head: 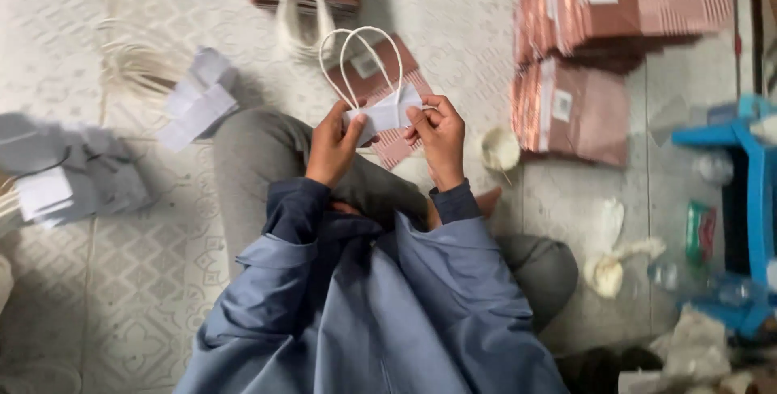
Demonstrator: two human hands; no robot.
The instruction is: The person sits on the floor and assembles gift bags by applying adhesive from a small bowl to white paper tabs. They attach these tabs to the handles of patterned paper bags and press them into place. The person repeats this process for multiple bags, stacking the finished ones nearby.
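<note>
Both the left hand (332, 147) and the right hand (439, 139) had their fingers pinched shut on a white folded paper strip with two white looped cord handles (387, 110), held above the lap. Beneath it lay a flat reddish-brown paper bag (388, 70) on the pale patterned tiled floor (146, 264), and stacks of similar reddish-brown bags (591, 54) sat to the right.

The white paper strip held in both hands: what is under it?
Under the white paper strip lies a brown paper bag on the floor, partly showing; its middle is covered by the strip and the hands.
</note>
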